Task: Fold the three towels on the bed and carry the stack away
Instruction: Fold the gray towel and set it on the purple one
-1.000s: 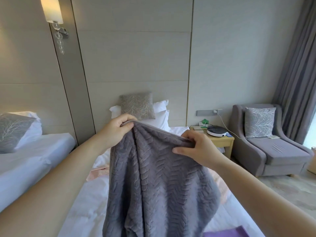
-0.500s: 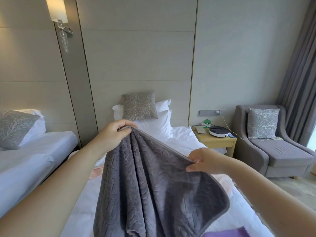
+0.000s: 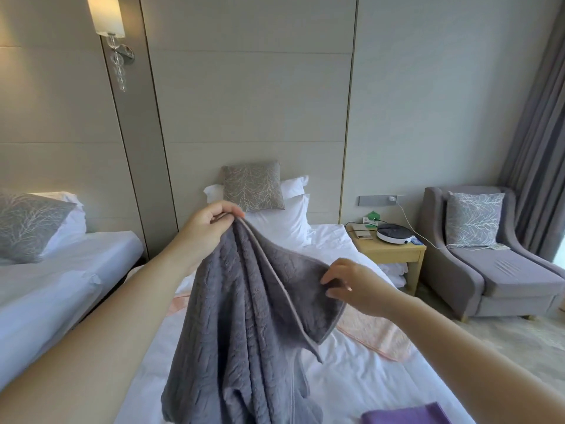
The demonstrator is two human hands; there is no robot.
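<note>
Sliding down and to the right along the hem, the right hand [image 3: 354, 286] is now sitting lower and farther from the left hand [image 3: 211, 228] than half a second ago, so the top edge of the grey towel [image 3: 244, 316] is sloping more steeply.

At the left of the frame a second bed [image 3: 61, 270] is standing under a lit wall lamp [image 3: 110, 16]. Left of centre, the left hand is pinching one top corner of the grey towel and holding it high. The towel is hanging from that corner in loose folds over the white bed [image 3: 351, 371], its lower part running out of the bottom of the frame. Right of centre, the right hand is grasping the towel's hem with curled fingers. A pink towel [image 3: 376, 335] is lying flat on the bed, partly hidden behind the grey one. A purple towel [image 3: 406, 416] is showing at the bottom edge. Farther right a nightstand [image 3: 394, 252], a grey armchair [image 3: 504, 270] and a curtain [image 3: 538, 133] are standing along the wall.
</note>
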